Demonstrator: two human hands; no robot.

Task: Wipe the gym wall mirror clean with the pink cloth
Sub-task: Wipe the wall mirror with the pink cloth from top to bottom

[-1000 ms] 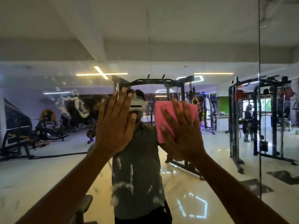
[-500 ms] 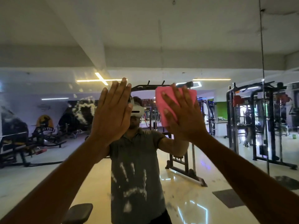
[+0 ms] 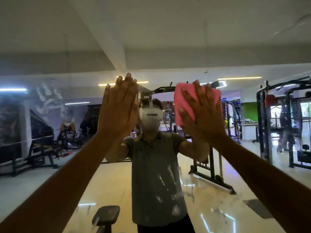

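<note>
Pink cloth (image 3: pixel 186 101), folded into a thick pad, sits high on the wall mirror (image 3: pixel 50 115), pinned there by the right hand (image 3: pixel 202 115), which lies flat over it with fingers spread and pointing up, so that the cloth shows above and to the left of the fingers. The left hand (image 3: pixel 117 111) is raised beside it at about the same height, open, palm toward the glass, fingers straight and close together, holding nothing (whether the palm actually touches the mirror cannot be told from this angle). Both forearms reach up from the lower corners of the view. Between the two hands the glass reflects the person, whose grey shirt (image 3: pixel 156 174) appears overlaid with pale smears (image 3: pixel 168 190); more whitish smudges (image 3: pixel 48 100) cloud the mirror to the left of the left hand. The reflection also shows a glossy floor (image 3: pixel 210 207), a black padded seat (image 3: pixel 107 216) low in the centre, a dark cable rack (image 3: pixel 286 125) at the right, a weight bench (image 3: pixel 42 153) at the left, and thin ceiling light strips (image 3: pixel 239 78). The whole picture is slightly blurred.
</note>
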